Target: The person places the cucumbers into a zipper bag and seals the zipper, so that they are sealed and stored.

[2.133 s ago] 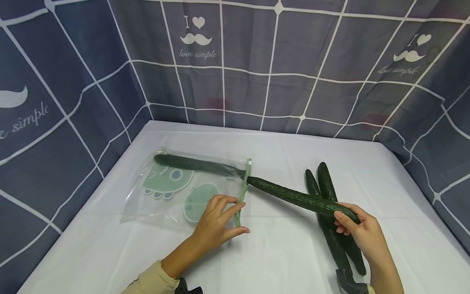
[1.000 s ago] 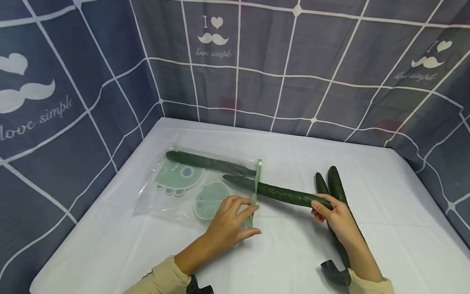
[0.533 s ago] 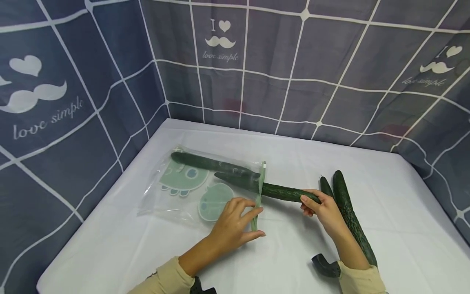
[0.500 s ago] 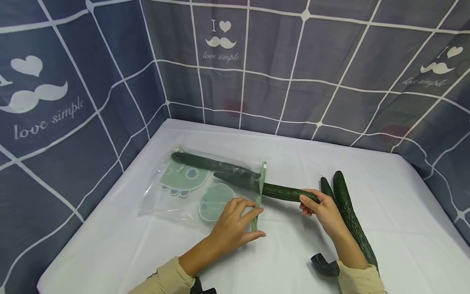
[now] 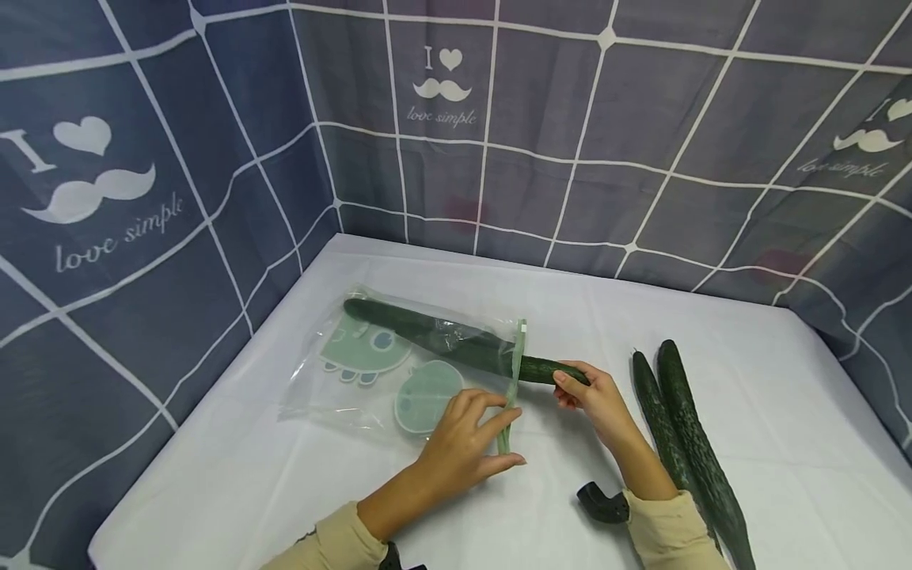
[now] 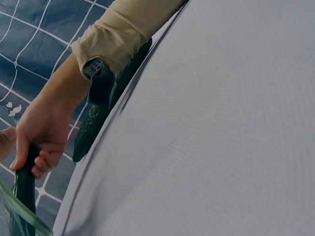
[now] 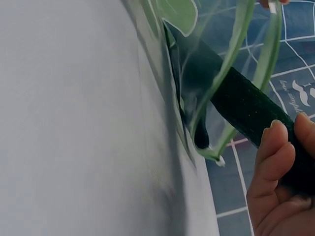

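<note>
Your left hand (image 5: pixel 459 443) grips the green rim (image 5: pixel 518 348) of the zip bag (image 5: pixel 324 408), presumably keeping its mouth open; your right hand (image 5: pixel 602 404) pinches the 1st cucumber (image 5: pixel 539 370), mostly inside, by its outer end, alongside the 2nd cucumber (image 5: pixel 388 314).

The head view is bright and clear, with soft shadows on the white bench (image 5: pixel 584 324) and small shiny spots on the bag (image 5: pixel 385 388). Both wrist views look darker, greyer and softer.
</note>
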`<state>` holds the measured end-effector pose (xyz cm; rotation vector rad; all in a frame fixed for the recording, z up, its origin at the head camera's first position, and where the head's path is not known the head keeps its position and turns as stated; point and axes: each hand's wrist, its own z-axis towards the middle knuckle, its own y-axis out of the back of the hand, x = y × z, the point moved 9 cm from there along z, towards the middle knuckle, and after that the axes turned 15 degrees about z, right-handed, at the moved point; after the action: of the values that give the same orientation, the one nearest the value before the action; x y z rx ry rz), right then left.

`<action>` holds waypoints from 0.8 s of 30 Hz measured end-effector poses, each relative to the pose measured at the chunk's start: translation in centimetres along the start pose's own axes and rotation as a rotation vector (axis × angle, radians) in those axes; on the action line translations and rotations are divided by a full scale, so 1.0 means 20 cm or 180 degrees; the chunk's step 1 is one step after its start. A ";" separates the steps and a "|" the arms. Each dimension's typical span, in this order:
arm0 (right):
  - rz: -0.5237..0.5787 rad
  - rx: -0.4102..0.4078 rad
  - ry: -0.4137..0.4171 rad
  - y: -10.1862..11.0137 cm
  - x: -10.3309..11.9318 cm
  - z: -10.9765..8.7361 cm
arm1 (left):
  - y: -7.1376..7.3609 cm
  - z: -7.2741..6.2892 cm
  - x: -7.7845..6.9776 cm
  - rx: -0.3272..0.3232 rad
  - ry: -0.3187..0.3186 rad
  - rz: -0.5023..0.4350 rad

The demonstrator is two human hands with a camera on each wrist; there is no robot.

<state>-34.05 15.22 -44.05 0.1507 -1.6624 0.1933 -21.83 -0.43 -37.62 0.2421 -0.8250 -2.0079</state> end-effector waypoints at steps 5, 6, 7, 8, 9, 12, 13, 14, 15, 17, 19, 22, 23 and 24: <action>0.0088 0.0076 -0.0013 -0.06 -0.01 0.04 | 0.00 0.00 0.00 -0.0015 0.0025 0.0008; 0.0097 0.0101 -0.0016 -0.07 -0.02 0.05 | 0.00 0.00 0.00 -0.0021 0.0028 0.0010; 0.0118 0.0122 -0.0017 -0.08 -0.02 0.06 | 0.01 0.00 0.00 -0.0026 0.0032 0.0007; 0.0140 0.0145 -0.0020 -0.09 -0.02 0.07 | 0.01 0.00 0.00 -0.0028 0.0035 0.0005; 0.0165 0.0161 -0.0023 -0.10 -0.02 0.07 | 0.01 0.00 0.00 -0.0034 0.0036 0.0005; 0.0249 0.0225 -0.0032 -0.14 -0.03 0.10 | 0.01 0.00 0.00 -0.0037 0.0037 0.0001; 0.0274 0.0234 -0.0037 -0.15 -0.03 0.10 | 0.01 0.00 -0.01 -0.0037 0.0036 0.0003; 0.0294 0.0255 -0.0038 -0.16 -0.03 0.11 | 0.01 0.00 -0.01 -0.0038 0.0035 0.0005; 0.0315 0.0269 -0.0036 -0.17 -0.03 0.11 | 0.01 0.00 -0.01 -0.0040 0.0034 0.0007; 0.0343 0.0300 -0.0027 -0.19 -0.04 0.13 | 0.02 0.00 -0.01 -0.0040 0.0032 0.0012; 0.0362 0.0337 -0.0021 -0.21 -0.05 0.14 | 0.02 0.00 -0.01 -0.0040 0.0032 0.0024; 0.0369 0.0410 -0.0017 -0.24 -0.07 0.15 | 0.02 0.00 0.00 -0.0048 0.0028 0.0035; 0.0377 0.0426 -0.0025 -0.24 -0.07 0.16 | 0.02 0.00 0.00 -0.0051 0.0025 0.0044; 0.0384 0.0441 -0.0038 -0.25 -0.08 0.17 | 0.03 0.00 0.00 -0.0054 0.0020 0.0057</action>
<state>-36.04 9.57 -45.81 0.1564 -1.6714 0.3998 -21.47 -0.62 -37.29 0.2305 -0.8033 -1.9957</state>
